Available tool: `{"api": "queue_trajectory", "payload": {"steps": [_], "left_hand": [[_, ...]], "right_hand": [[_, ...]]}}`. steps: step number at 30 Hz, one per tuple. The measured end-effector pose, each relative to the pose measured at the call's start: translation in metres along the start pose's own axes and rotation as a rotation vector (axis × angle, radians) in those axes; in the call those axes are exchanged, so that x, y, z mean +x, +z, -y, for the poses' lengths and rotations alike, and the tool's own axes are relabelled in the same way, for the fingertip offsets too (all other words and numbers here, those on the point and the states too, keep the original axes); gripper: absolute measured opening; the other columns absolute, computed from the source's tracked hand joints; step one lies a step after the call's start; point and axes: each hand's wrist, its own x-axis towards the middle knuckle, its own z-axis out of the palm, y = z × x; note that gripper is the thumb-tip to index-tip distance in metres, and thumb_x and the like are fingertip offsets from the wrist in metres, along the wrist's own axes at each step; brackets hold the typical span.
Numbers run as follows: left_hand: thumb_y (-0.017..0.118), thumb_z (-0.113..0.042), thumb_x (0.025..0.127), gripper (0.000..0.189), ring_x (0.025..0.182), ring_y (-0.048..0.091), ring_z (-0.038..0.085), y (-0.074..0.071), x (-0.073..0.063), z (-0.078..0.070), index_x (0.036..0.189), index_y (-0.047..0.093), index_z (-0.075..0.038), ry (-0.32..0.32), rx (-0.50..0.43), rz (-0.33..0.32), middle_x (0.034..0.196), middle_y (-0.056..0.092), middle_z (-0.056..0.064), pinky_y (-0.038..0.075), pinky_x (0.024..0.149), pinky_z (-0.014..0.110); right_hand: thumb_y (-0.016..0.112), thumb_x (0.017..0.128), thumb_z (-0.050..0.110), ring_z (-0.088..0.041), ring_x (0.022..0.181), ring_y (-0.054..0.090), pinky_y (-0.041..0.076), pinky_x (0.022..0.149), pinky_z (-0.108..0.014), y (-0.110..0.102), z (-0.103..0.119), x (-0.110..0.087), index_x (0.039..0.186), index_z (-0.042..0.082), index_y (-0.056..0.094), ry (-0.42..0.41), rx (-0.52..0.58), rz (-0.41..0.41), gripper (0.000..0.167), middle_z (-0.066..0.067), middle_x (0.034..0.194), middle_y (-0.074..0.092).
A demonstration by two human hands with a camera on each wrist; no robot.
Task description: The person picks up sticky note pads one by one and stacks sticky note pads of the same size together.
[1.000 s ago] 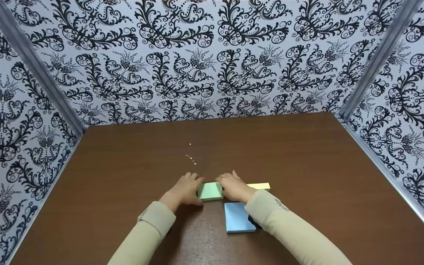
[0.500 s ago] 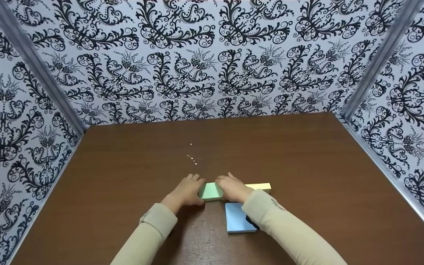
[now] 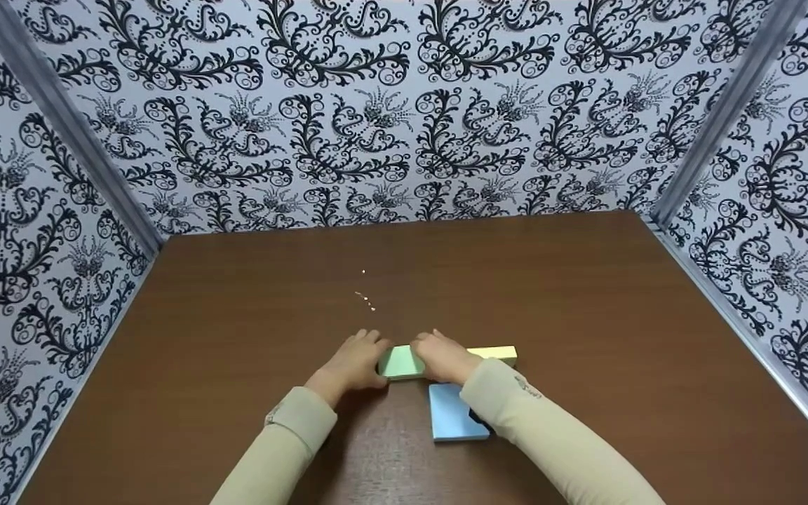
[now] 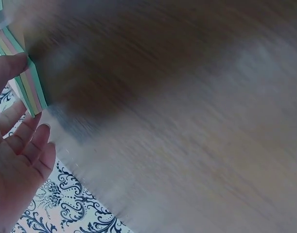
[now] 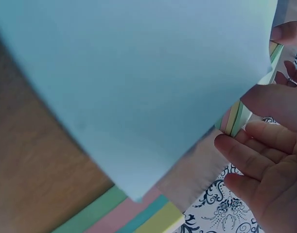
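Both hands grip a green-topped stack of sticky notes (image 3: 401,362) from opposite sides. My left hand (image 3: 355,360) holds its left edge; in the left wrist view the thumb lies along the green, pink and yellow layers. At the right edge is my right hand (image 3: 444,358), thumb in front and fingers behind in the right wrist view. A blue-topped stack of sticky notes (image 3: 452,417) lies just in front, partly under the right sleeve. Beyond the right wrist, a yellow-topped stack of sticky notes (image 3: 496,352) is partly hidden; its coloured layers (image 5: 143,216) show in the right wrist view.
The brown wooden table (image 3: 250,301) carries a few small white specks (image 3: 366,300) behind the hands. Patterned panels (image 3: 404,126) stand along its back and both sides, with grey strips at the corners.
The right hand has shifted slightly left over the green-topped stack, showing a bit more of the yellow-topped one. The left hand keeps its hold; the other stacks stay in place.
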Motion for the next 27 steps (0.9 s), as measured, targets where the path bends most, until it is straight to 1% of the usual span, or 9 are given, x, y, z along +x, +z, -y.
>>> {"api": "queue_trajectory", "payload": {"steps": [5,9,13,17,23,27], "left_hand": [[0.074,-0.025,0.067,0.053,0.088,0.048,0.026,0.0000,0.0010,0.0006,0.112,0.059,-0.003,0.000,0.007,0.001,0.100,0.056,0.010,0.042,0.081,0.044],[0.075,-0.028,0.067,0.052,0.088,0.049,0.027,-0.0004,0.0019,0.0019,0.110,0.060,-0.002,-0.013,0.012,0.009,0.099,0.057,0.010,0.042,0.081,0.044],[0.075,-0.029,0.067,0.051,0.089,0.050,0.028,-0.0012,0.0020,0.0015,0.108,0.060,-0.001,-0.018,0.015,0.013,0.099,0.058,0.011,0.042,0.081,0.043],[0.076,-0.028,0.066,0.049,0.085,0.051,0.028,-0.0030,0.0024,0.0002,0.103,0.061,0.000,-0.010,0.026,0.001,0.094,0.058,0.011,0.043,0.078,0.043],[0.077,-0.029,0.065,0.049,0.084,0.052,0.029,-0.0044,0.0031,-0.0013,0.101,0.061,0.000,-0.013,0.043,-0.001,0.092,0.057,0.010,0.044,0.077,0.043],[0.077,-0.030,0.066,0.049,0.087,0.052,0.029,-0.0034,0.0032,-0.0025,0.101,0.060,-0.001,-0.043,0.048,0.021,0.093,0.057,0.009,0.044,0.081,0.043]], "right_hand": [[0.070,0.077,0.006,-0.026,0.101,0.055,0.036,0.099,-0.046,-0.0017,0.0009,-0.0004,0.102,-0.001,0.064,-0.003,-0.060,0.021,0.027,-0.013,0.100,0.063],[0.070,0.077,0.007,-0.025,0.102,0.055,0.036,0.099,-0.045,-0.0029,0.0017,0.0001,0.105,-0.001,0.063,0.010,-0.076,0.045,0.030,-0.013,0.102,0.063],[0.069,0.078,0.006,-0.026,0.107,0.053,0.033,0.102,-0.045,-0.0032,0.0014,0.0019,0.108,-0.002,0.061,0.035,-0.057,0.087,0.032,-0.014,0.107,0.061],[0.067,0.079,0.006,-0.027,0.111,0.051,0.031,0.103,-0.044,-0.0043,0.0009,0.0036,0.113,-0.003,0.059,0.052,-0.037,0.119,0.036,-0.016,0.113,0.059],[0.067,0.079,0.005,-0.027,0.107,0.052,0.032,0.103,-0.044,-0.0053,0.0010,0.0044,0.112,-0.003,0.058,0.066,-0.002,0.126,0.036,-0.016,0.108,0.057],[0.066,0.079,0.004,-0.028,0.110,0.050,0.032,0.102,-0.044,-0.0049,0.0019,0.0042,0.114,-0.004,0.057,0.077,0.006,0.140,0.038,-0.016,0.110,0.057]]}}
